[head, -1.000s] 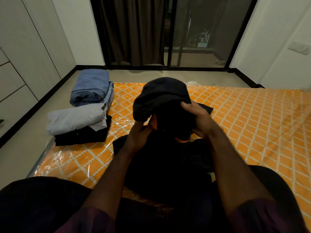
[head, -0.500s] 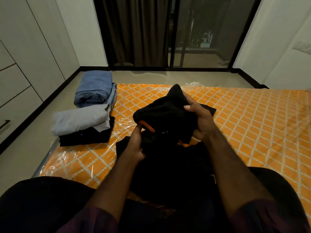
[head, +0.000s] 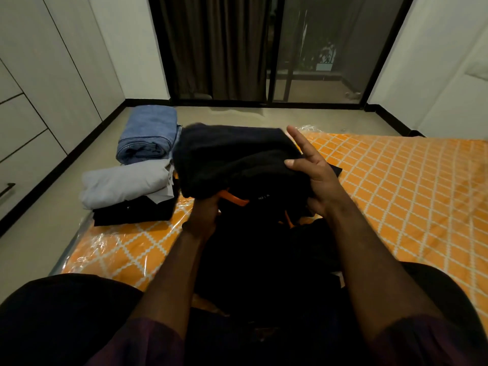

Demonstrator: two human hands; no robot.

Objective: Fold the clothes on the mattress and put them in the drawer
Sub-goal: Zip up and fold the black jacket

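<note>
A black garment with orange trim point(head: 232, 159) is bunched and held above the orange patterned mattress point(head: 401, 196); its lower part hangs down over my lap. My left hand point(head: 204, 211) grips it from below, beside the orange trim. My right hand point(head: 314, 178) holds its right side with the thumb on top and the lower fingers curled under the cloth, while the index finger points up free. At the mattress's left corner lie folded blue jeans point(head: 148, 133), a folded grey garment point(head: 124, 183) and a folded black garment point(head: 132, 213) under it.
White wardrobe fronts with drawers point(head: 18, 151) line the left wall, one with a dark handle point(head: 7, 190). Bare floor point(head: 39, 241) runs between them and the mattress. A dark sliding glass door with a curtain point(head: 219, 48) stands at the far end.
The bunched top of the black garment has swung left and spread flatter, now partly in front of the folded pile. My right index finger has lifted off the cloth.
</note>
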